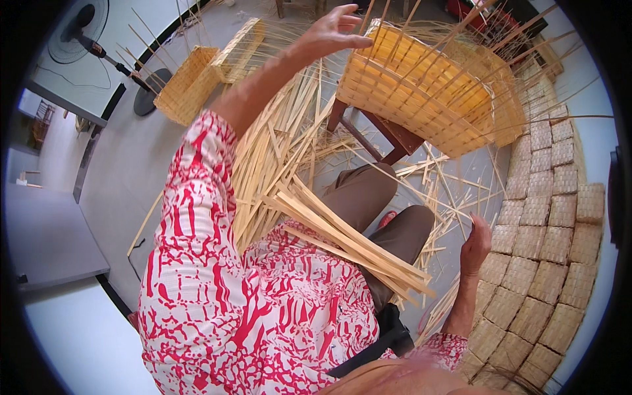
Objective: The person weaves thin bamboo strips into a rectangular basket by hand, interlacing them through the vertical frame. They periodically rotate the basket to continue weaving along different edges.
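Observation:
A half-woven bamboo basket (pixel 421 92) rests on a dark wooden stool (pixel 395 135) in front of my knees, with long loose stakes sticking up from its rim. My left hand (pixel 334 31) is stretched out to the basket's far left corner. Its fingers are extended, with the thumb beside a stake. Low on the right, my right hand (pixel 476 247) is away from the basket with its fingers curled together. Pale strips pass by its fingertips, but what it grips is too small to make out. Across my lap lies a bundle of flat bamboo strips (pixel 349 240).
Many loose bamboo strips (pixel 283 141) cover the floor on the left. Two other woven baskets, one unfinished (pixel 187 85) and one lighter (pixel 240 49), stand beyond them. A black fan (pixel 82 33) stands at the far left. Stacked woven blocks (pixel 540 243) line the right wall.

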### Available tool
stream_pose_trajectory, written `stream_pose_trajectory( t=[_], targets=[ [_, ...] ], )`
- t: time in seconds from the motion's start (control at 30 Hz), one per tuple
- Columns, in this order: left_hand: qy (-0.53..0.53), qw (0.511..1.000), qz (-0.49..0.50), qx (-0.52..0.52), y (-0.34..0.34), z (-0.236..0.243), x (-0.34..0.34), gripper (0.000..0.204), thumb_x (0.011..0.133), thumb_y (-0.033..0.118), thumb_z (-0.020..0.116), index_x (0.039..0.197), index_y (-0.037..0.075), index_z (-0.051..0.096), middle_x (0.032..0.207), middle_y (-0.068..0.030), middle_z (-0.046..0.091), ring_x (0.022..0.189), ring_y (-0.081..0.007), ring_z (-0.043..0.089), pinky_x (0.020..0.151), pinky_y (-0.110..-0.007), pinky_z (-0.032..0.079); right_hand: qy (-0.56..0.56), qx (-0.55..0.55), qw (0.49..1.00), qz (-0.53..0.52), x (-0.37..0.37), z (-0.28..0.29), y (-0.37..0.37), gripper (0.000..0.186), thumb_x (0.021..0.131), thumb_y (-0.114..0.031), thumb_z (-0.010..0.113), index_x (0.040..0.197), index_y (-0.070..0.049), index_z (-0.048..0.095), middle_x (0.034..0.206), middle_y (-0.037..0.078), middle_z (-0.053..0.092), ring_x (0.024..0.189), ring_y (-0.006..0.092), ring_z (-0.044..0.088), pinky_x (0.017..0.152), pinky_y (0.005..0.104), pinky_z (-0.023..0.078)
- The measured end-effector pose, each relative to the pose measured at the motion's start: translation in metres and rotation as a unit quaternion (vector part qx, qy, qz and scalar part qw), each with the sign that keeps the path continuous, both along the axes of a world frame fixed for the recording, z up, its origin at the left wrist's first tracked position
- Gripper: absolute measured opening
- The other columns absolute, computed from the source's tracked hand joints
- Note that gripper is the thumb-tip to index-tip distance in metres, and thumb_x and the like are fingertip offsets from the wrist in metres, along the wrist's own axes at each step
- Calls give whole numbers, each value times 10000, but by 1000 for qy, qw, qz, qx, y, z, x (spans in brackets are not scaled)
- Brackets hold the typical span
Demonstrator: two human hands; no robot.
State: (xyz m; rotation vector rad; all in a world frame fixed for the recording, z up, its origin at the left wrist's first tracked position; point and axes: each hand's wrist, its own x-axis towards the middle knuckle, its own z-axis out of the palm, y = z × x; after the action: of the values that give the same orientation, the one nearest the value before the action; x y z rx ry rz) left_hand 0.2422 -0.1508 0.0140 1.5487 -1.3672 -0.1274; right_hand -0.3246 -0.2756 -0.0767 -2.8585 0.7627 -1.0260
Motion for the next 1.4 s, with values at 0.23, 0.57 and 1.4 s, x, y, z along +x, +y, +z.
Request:
stream_pose_trajectory(
  t=[0.23, 0.57, 1.4],
  targets=[
    [188, 963, -52, -186, -13, 74, -23, 298, 888, 238, 835, 1040, 43, 668, 814, -14, 696, 732, -85, 636, 658, -250, 518, -433, 269, 853, -110, -14, -38, -30, 199, 1084, -101, 496, 1213, 41, 549, 1186, 189, 692, 1093, 262, 682, 961, 400, 544],
    [-93, 994, -51, 15, -47, 65, -57, 663, 848, 400, 861, 1334, 29, 605, 1066, -116, 704, 947, -171, 696, 823, -305, 567, -517, 461, 721, -1, 126, -21, -203, 253, 1020, -94, 603, 1253, 3, 590, 1224, 145, 700, 1051, 217, 686, 894, 340, 564],
    [-240, 928, -284, 29, -61, 74, -92, 437, 1069, 350, 559, 1437, 116, 578, 1287, -126, 697, 1171, -265, 680, 1032, -413, 540, -581, 462, 670, -14, 173, -32, -113, 164, 1031, -38, 571, 1189, 6, 561, 1113, 166, 736, 989, 180, 703, 893, 311, 551]
  ],
)
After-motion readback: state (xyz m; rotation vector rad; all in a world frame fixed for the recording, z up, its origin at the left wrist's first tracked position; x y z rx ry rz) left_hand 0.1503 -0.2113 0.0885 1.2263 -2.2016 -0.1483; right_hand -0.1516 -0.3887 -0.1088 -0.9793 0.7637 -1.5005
